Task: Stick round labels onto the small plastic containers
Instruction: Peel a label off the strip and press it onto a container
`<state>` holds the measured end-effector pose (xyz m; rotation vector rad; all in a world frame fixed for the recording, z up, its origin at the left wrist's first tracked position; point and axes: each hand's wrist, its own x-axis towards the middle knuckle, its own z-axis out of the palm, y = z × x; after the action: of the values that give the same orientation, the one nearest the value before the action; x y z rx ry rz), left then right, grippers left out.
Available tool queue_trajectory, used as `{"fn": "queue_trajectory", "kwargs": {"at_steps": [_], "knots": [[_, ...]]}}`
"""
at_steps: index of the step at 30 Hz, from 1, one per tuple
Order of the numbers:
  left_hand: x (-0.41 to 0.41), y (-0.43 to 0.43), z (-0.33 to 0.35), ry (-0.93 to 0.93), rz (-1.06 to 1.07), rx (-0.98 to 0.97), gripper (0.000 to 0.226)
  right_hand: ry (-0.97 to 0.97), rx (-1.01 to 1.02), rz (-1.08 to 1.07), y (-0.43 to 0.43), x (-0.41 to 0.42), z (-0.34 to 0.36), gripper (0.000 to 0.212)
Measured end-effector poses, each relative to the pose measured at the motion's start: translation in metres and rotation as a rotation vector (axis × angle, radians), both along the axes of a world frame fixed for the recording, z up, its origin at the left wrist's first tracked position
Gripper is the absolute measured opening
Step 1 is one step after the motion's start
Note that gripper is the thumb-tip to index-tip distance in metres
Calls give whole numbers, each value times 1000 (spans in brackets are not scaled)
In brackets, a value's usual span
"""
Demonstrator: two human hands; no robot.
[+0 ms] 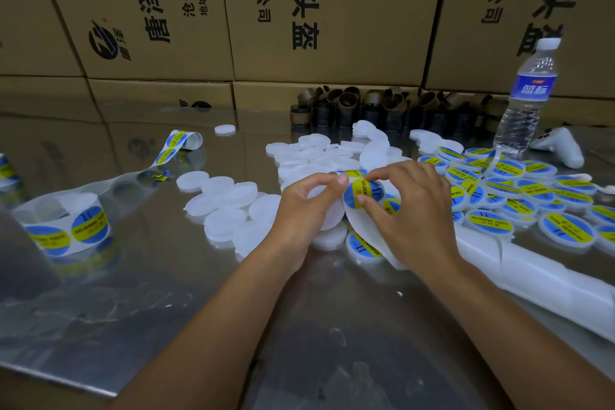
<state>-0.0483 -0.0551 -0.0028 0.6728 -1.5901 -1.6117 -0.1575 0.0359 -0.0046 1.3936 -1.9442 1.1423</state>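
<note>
My left hand [307, 206] grips a white round plastic container [331, 215] above the steel table. My right hand [407, 210] pinches a round blue and yellow label [364, 191] still on the white backing strip [376, 240], right beside the container. Several plain white containers [226, 200] lie in a heap left of my hands and another heap [319, 153] lies behind them. Labelled containers [519, 196] are piled to the right.
A label strip [83, 223] curls across the table's left side to a rolled end [184, 140]. Empty backing paper [549, 283] trails off right. A water bottle [529, 96], a white controller [562, 146], brown cardboard cores [366, 106] and cardboard boxes [332, 10] stand behind.
</note>
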Motion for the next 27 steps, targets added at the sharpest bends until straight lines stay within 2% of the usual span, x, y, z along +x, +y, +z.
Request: {"fn": "queue_trajectory", "kwargs": {"at_steps": [15, 27], "knots": [[-1, 0, 2, -9, 58, 7, 15, 36, -87, 98, 1, 6, 4, 11], [-5, -7, -2, 1, 151, 23, 15, -66, -84, 129, 1, 9, 7, 2]]}}
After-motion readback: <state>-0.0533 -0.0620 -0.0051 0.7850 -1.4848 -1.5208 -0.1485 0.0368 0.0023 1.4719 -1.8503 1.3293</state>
